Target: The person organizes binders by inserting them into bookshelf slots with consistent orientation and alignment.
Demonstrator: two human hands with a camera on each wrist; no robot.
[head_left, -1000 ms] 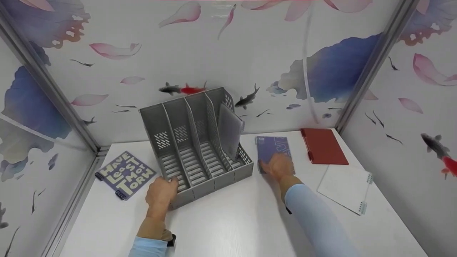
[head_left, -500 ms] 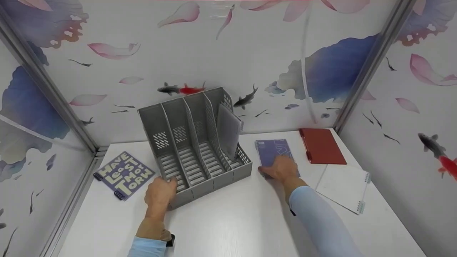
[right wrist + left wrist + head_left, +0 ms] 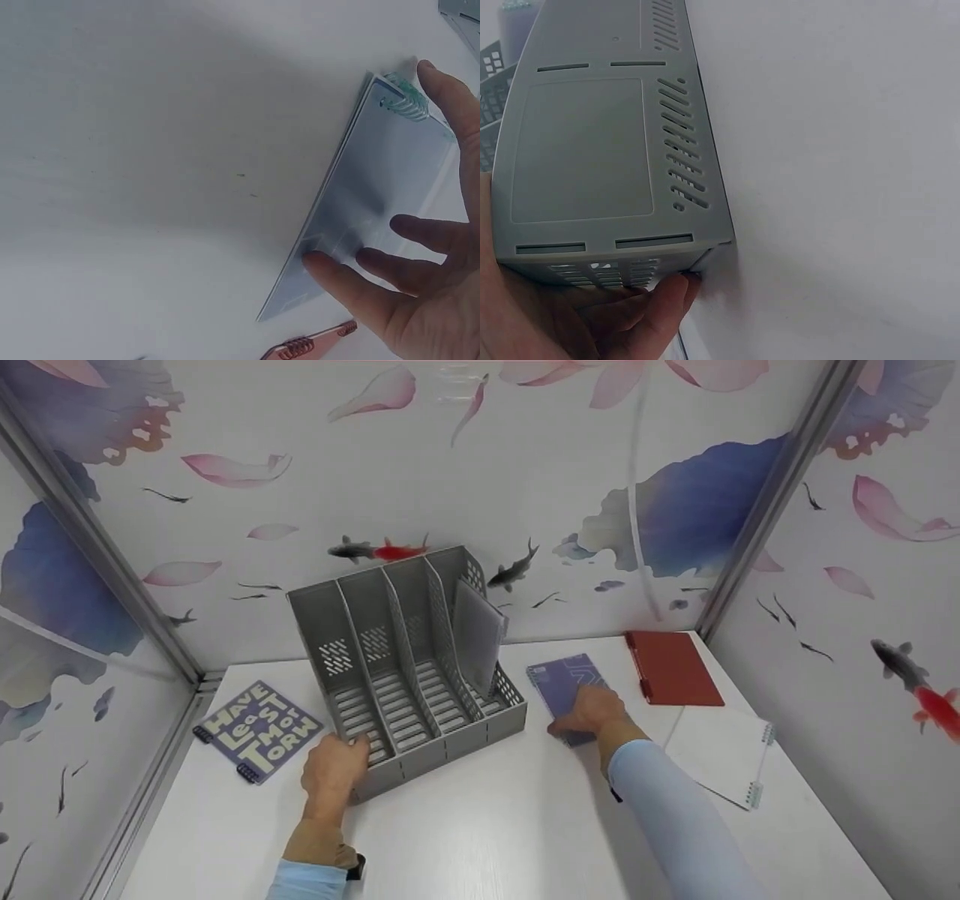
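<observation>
My left hand (image 3: 332, 771) grips the front left corner of a grey file organizer (image 3: 442, 746). In the left wrist view its fingers (image 3: 660, 315) bend around the lower edge of the organizer's side wall. To the right of the organizer, a purple-blue spiral notebook (image 3: 555, 682) lies flat on the table. My right hand (image 3: 596, 711) rests over its near end and hides part of the cover. In the right wrist view the fingertips (image 3: 319, 262) press on the cover, while the thumb lies by the spiral binding. A translucent-covered notebook (image 3: 478, 637) leans in the organizer's rightmost compartment.
A notebook with large lettering (image 3: 259, 731) lies left of the organizer. At the right are a red notebook (image 3: 679, 667) and a white spiral notebook (image 3: 720, 754), partly under the right forearm. Patterned walls (image 3: 450, 472) enclose the white table (image 3: 480, 832).
The purple-blue notebook has slid a little toward the person and turned, its far end swinging left, with the right hand on it. The left hand and organizer stay in place.
</observation>
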